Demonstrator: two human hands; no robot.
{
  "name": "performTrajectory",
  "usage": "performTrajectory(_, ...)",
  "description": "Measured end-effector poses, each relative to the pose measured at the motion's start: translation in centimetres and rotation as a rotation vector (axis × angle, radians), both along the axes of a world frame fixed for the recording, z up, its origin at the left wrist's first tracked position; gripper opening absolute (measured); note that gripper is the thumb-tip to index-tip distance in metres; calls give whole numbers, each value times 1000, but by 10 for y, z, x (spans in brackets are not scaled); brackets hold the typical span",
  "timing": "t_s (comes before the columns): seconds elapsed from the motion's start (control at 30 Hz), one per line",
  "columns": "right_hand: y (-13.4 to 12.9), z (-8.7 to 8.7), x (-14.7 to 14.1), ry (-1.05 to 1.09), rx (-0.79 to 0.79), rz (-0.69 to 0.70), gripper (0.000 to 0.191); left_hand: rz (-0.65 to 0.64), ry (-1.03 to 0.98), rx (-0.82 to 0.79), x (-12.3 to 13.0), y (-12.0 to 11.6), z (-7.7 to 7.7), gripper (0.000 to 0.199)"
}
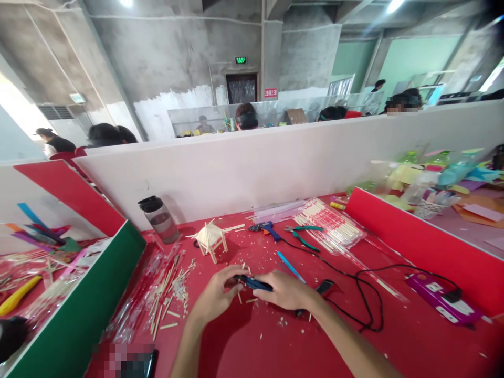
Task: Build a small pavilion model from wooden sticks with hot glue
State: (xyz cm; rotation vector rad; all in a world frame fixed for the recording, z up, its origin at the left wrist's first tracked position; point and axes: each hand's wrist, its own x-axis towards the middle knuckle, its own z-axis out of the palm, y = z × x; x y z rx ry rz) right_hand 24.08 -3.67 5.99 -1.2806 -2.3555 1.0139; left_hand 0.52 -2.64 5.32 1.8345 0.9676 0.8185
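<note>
My right hand (285, 289) is closed around a dark tool with blue handles that looks like pliers (254, 283). Its dark front end reaches into the curled fingers of my left hand (216, 294), which pinch it; any small piece between them is hidden. Beyond my hands stands a little pavilion model (211, 239) made of pale sticks, with a pointed roof and legs. Short stick offcuts (251, 301) lie just below the tool. To the right of the model rest a blue glue gun (268, 230) and green-handled pliers (305, 234).
Packed sticks (331, 223) lie at the back right, and loose sticks (163, 294) at left. A water bottle (160, 220) stands by the white partition (220, 168). A black cable (364, 294) loops to a purple power strip (441, 299). A blue pen (290, 266) lies centrally; a phone (139, 363) lies front left.
</note>
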Motion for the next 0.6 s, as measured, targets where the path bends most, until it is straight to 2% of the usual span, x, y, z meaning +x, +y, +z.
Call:
performTrajectory(0.2, 8, 4, -2, -93, 92, -14, 43, 53, -46, 1, -1, 3, -2, 29)
performTrajectory(0.37, 15, 14, -7, -139, 137, 44, 41, 75, -100, -12, -1, 6, -1, 30)
performTrajectory(0.6, 13, 18, -14, -179, 194, 29, 40, 116, -123, 26, -4, 8, -1, 30)
